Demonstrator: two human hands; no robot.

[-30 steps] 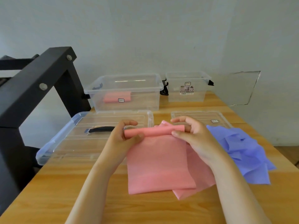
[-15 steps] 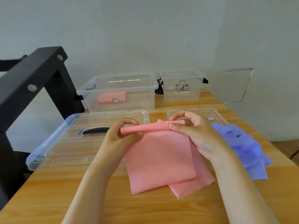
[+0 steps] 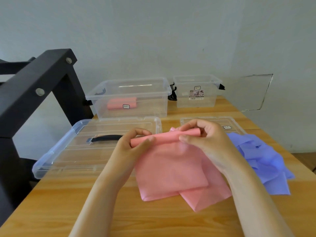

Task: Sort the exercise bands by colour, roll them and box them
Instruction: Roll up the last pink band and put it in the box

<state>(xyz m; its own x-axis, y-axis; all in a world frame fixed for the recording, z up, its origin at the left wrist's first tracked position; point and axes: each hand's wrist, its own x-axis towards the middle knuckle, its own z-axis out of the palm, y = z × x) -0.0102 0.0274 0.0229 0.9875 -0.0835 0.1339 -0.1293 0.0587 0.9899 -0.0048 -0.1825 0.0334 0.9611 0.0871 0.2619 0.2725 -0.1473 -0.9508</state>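
I see the left hand (image 3: 131,145) and right hand (image 3: 211,141) gripping a part-rolled pink band (image 3: 171,166) at the table (image 3: 68,211) centre. At its far edge, the larger clear box (image 3: 153,109) holds one pink roll (image 3: 118,103).

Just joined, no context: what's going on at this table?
A person holds a partly rolled pink rubber exercise band, left hand and right hand each pinching an end of the roll. One rolled pink band already lies in the larger clear plastic box. A crumpled heap of blue bands sits at the right, unrolled.
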